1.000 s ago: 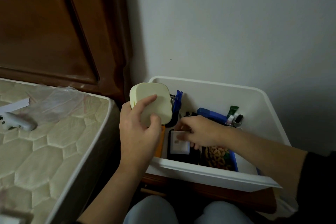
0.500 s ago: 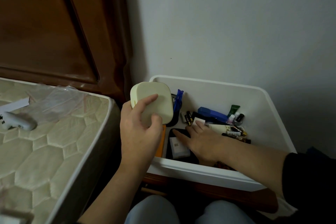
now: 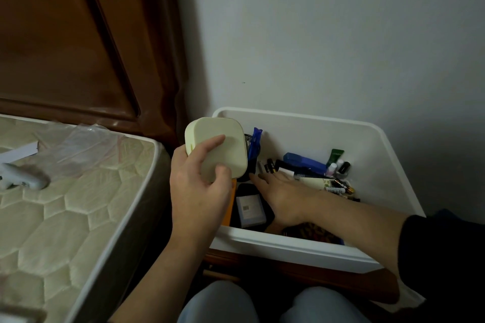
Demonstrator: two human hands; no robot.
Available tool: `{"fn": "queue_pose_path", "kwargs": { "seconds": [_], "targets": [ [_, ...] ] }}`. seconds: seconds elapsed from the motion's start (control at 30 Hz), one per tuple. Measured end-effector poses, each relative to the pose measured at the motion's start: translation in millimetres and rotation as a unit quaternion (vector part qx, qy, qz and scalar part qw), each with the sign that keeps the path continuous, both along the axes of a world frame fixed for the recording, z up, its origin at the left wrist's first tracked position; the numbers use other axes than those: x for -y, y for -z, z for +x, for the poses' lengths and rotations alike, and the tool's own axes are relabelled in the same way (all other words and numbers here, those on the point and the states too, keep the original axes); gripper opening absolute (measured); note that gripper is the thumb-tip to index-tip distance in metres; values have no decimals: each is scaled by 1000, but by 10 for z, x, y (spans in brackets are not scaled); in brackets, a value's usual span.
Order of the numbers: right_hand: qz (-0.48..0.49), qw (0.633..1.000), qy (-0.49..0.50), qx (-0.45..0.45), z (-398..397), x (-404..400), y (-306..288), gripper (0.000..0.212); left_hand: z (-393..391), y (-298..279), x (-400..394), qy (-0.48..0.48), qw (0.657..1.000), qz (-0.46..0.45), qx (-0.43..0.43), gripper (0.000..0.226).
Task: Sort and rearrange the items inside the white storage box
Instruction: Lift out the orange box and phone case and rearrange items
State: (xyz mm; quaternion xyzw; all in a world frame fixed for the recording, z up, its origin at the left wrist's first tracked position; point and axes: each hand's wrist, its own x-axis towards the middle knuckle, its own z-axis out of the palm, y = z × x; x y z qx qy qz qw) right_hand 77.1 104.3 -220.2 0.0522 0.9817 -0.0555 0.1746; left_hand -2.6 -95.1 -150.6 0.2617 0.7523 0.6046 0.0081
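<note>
The white storage box (image 3: 296, 249) stands against the wall, with small items inside. My left hand (image 3: 199, 194) holds a cream rounded square case (image 3: 217, 148) above the box's left rim. My right hand (image 3: 283, 191) lies flat inside the box, fingers spread and pointing left, resting on the items and gripping nothing. Beside it lie a black pouch with a white card (image 3: 249, 208), a blue stapler-like item (image 3: 304, 162), batteries (image 3: 339, 187), a green tube (image 3: 335, 156), small bottles (image 3: 341, 168), and a patterned item (image 3: 312, 233) at the front.
A quilted mattress (image 3: 65, 217) fills the left, with a clear plastic bag (image 3: 86, 147), a white device (image 3: 21, 178) and a paper strip (image 3: 18, 153) on it. A dark wooden headboard (image 3: 78, 47) rises behind. The box rests on a wooden stand (image 3: 301, 274). My knees (image 3: 217, 304) are below.
My right hand has slid left and flattened over the items inside the box, uncovering the batteries and tubes at the right. My left hand keeps the cream case almost still.
</note>
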Motion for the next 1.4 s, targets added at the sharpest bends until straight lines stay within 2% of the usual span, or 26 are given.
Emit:
{"fn": "queue_pose_path", "kwargs": {
  "seconds": [0.07,0.13,0.27,0.4,0.5,0.6,0.77,0.83,0.9,0.97,1.03,1.13,1.23,1.4],
  "targets": [
    [-18,1000,4,-23,-11,-20,-49,133,0,-9,0,2,1000,0,4,45],
    [-50,998,-2,-40,-26,-10,-80,114,0,-11,-3,-1,1000,-1,1,46],
    [-147,988,41,12,-39,59,-64,87,-7,7,-6,4,1000,13,4,44],
    [-161,985,58,10,-49,148,-52,70,3,14,-16,0,1000,27,-5,43],
    [-137,986,84,34,-53,154,-163,54,12,1,-15,1,1000,23,-16,39],
    [-122,985,123,22,31,44,-403,45,2,-41,-1,-1,1000,1,-26,42],
    [-126,958,241,-93,539,-216,-755,50,6,-127,-16,78,991,68,80,66],
    [-130,937,275,-171,809,-281,-821,52,-28,-121,-43,103,989,41,98,66],
    [-120,913,290,-262,1043,-336,-864,50,-51,-95,-109,135,984,14,115,52],
    [-44,896,311,-314,1215,-404,-886,50,-37,-60,-207,167,975,-16,145,41],
    [23,884,357,-299,1325,-460,-895,55,-1,-18,-323,188,964,-76,170,38],
    [-20,874,395,-283,1407,-488,-868,53,13,48,-465,174,954,-156,191,37],
    [-63,882,371,-284,1414,-455,-820,51,-44,119,-525,149,952,-206,170,38],
    [-91,874,385,-283,1403,-488,-774,49,-54,171,-610,235,885,-387,107,45]
  ]
}}
